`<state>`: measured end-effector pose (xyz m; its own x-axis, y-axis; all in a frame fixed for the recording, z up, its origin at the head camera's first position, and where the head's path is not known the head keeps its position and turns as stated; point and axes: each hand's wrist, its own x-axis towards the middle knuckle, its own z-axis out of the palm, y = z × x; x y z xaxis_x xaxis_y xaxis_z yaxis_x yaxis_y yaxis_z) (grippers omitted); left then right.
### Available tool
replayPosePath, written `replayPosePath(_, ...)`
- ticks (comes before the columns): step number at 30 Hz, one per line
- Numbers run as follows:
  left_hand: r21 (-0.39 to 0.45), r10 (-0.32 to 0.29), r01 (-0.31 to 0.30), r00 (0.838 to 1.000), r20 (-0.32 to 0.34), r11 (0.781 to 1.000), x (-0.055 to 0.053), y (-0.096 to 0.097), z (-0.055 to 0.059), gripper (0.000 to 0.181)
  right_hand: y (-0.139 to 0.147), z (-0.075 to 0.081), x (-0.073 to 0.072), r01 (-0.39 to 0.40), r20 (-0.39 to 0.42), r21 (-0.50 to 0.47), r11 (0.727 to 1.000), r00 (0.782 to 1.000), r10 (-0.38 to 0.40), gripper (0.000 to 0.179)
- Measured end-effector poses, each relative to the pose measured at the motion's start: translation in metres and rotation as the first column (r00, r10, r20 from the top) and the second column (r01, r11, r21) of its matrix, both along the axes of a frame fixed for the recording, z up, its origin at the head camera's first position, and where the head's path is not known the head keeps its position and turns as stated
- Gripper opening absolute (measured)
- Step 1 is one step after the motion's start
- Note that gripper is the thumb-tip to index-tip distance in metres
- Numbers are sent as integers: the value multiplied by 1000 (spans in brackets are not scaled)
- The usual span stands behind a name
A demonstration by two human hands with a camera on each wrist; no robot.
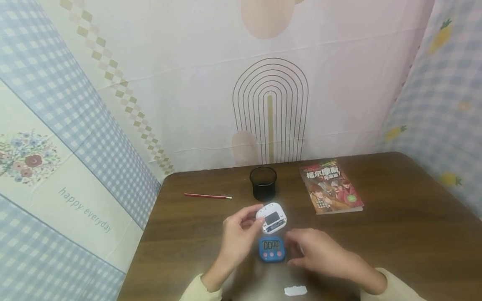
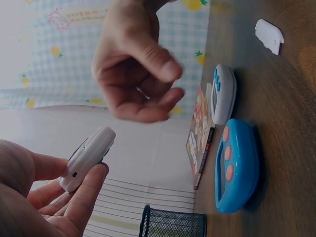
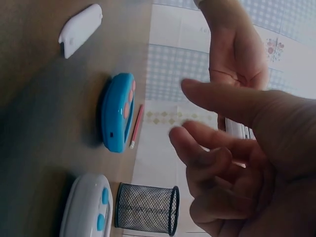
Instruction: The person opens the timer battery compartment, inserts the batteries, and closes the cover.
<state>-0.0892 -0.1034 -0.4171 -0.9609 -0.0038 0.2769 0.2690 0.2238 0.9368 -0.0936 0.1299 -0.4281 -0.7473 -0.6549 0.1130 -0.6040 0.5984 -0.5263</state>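
Observation:
In the head view my left hand [image 1: 241, 234] pinches a white digital timer [image 1: 268, 207] by its edge, the back turned up and the battery compartment uncovered. Just below it a blue timer [image 1: 272, 255] with pink buttons lies on the table, its display reading zeros. Beside that hovers my right hand [image 1: 320, 251], thumb and forefinger apart and the other fingers curled. A small shiny piece [image 2: 143, 93] shows within those curled fingers; I cannot tell its kind. Another white timer [image 2: 224, 94] with blue buttons stands beside the blue one, hidden behind the right hand in the head view.
A white battery cover [image 1: 295, 290] lies at the near side of the wooden table [image 1: 180, 246]. Farther back are a black mesh pen holder [image 1: 263, 186], a red pencil [image 1: 207, 195] to its left and a comic-style book [image 1: 332, 188] to its right. Cloth hangs around the table.

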Motion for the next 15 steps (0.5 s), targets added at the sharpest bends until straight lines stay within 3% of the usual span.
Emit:
replayPosePath(6,-1,-4,4,1000,2,1000,-1,0,-1,29,-2,-7,7,-113,-37,144,983,992,119,30)
replayPosePath(15,1,-12,12,1000,8,1000,-2,1,-3,28,-9,-19,20,-147,-3,230,962,988,152,32)
